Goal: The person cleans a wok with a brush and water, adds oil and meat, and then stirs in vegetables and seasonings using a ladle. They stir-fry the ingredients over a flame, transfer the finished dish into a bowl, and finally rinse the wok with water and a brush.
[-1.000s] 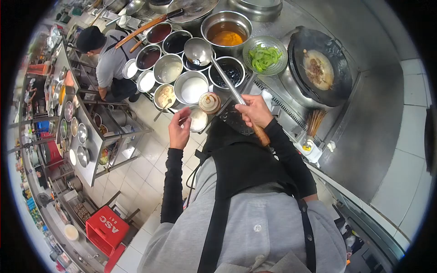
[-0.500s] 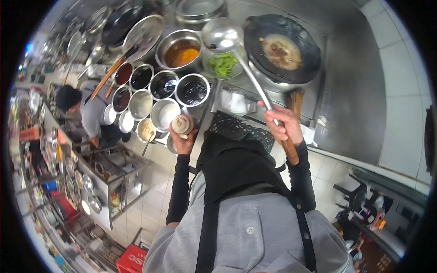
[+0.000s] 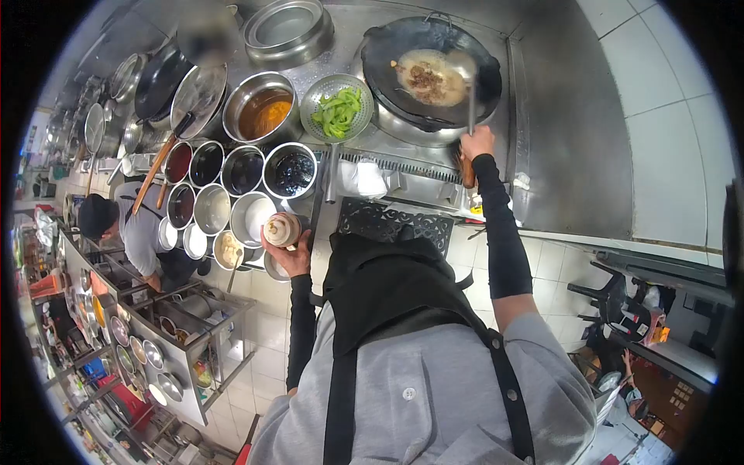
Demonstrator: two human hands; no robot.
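My right hand [image 3: 478, 142] is closed around the handle of a ladle [image 3: 472, 105], whose blurred bowl sits inside a black wok [image 3: 484, 97] on the stove. In the wok, pale bubbling liquid surrounds brown pieces of food [image 3: 426, 80]. At the left, my left hand [image 3: 293, 254] is wrapped round a bottle [image 3: 281, 229], seen from above with a pale, ringed top and a reddish edge. It is next to a steel pot of white contents [image 3: 253, 217]. Between my hands, farther back, a perforated strainer [image 3: 313, 91] bears cut green vegetables [image 3: 338, 113].
Several steel pots of dark sauces [image 3: 290, 172] stand in rows at left, with a larger pot of orange-brown liquid [image 3: 260, 116] behind. A wooden-handled strainer [image 3: 159, 167] leans across them. A white cloth [image 3: 366, 178] lies at the stove's front. A co-worker [image 3: 139, 232] bends over at far left.
My right hand has moved up and forward, bringing the ladle from above the green vegetables into the wok. My left hand still holds the bottle. The camera view has shifted.
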